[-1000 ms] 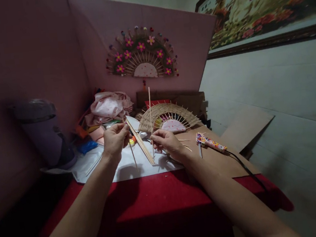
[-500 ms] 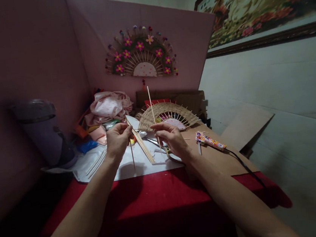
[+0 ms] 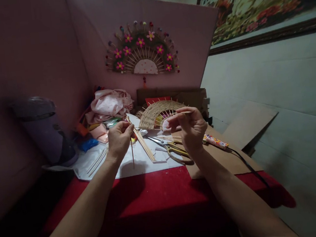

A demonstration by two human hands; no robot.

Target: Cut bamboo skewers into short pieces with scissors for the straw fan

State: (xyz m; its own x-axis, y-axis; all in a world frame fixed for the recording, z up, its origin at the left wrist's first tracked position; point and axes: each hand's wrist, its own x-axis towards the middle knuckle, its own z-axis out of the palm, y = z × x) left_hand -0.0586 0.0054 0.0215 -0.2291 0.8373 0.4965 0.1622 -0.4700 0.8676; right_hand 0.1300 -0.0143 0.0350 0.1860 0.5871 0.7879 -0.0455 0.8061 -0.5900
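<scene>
My left hand (image 3: 118,141) is closed in a pinch on a thin wooden stick (image 3: 132,153) that hangs nearly upright above the white sheet. To the right, my right hand (image 3: 190,128) is raised with fingers pinched; a short length of pale stick (image 3: 186,112) shows at its fingertips, seemingly seen nearly end-on. Behind that hand is a woven fan (image 3: 150,116) with sticks poking from its rim, partly covered by the fingers. Between the hands lie a bundle of flat sticks (image 3: 144,144) and scissors (image 3: 175,150) with gold-coloured handles.
A flower-patterned glue gun (image 3: 216,141) with a black cord rests on brown cardboard (image 3: 220,164). Pale sticks (image 3: 97,160) lie on the white sheet (image 3: 81,173). A purple flask (image 3: 47,135) and bunched pink cloth (image 3: 110,103) stand at the left. A flowered fan (image 3: 141,48) hangs behind.
My right hand has moved right and up, and its stick has swung from upright to nearly end-on. The scissors now show more fully. My left hand stays about where it was.
</scene>
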